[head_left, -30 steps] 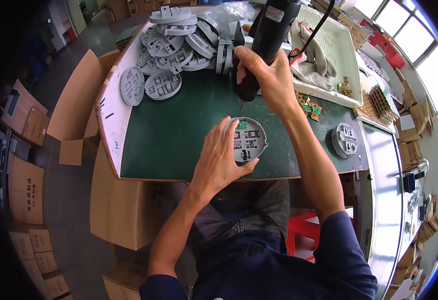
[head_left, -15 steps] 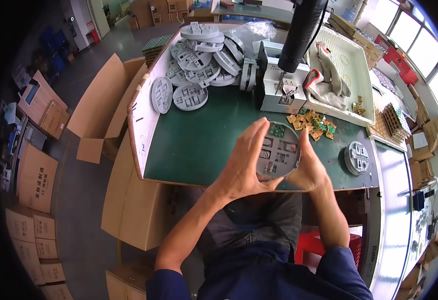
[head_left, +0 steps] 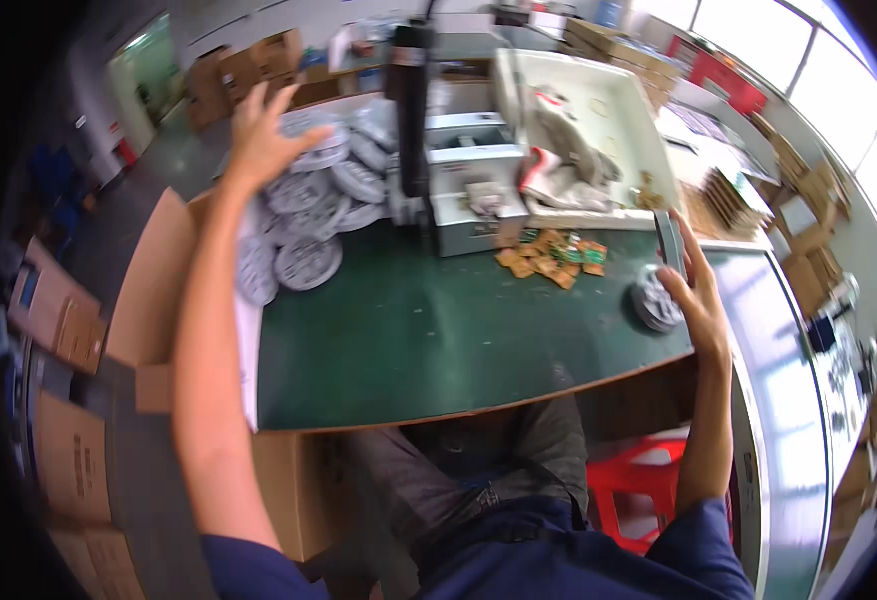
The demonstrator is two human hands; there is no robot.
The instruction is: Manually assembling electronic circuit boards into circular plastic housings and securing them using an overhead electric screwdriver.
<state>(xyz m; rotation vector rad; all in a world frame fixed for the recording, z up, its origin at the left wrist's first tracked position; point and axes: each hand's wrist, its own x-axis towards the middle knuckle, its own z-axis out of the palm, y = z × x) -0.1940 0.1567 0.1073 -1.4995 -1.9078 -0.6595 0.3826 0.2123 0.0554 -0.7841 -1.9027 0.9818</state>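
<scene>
My left hand (head_left: 266,138) is stretched out to the far left, fingers spread, over a heap of round grey plastic housings (head_left: 303,192). Its thumb lies over the edge of a top housing; blur hides whether they touch. At the right, my right hand (head_left: 696,290) grips a round grey plastic housing (head_left: 668,242), seen edge-on and tilted upright. Just below and left of that hand, a small stack of similar housings (head_left: 655,303) sits on the green table. The face of the held housing is turned out of sight.
A black cylindrical tool (head_left: 410,110) hangs before a grey box-shaped fixture (head_left: 476,195). Small gold and green circuit boards (head_left: 553,258) lie loose beside it. Behind them, a white tray (head_left: 648,150) holds grey gloves (head_left: 568,150). An open cardboard box (head_left: 148,290) stands left of the table.
My hands have parted: the left let go of the housing and reached to the heap at far left, while the right carried the housing rightward to the small stack. The view has shifted.
</scene>
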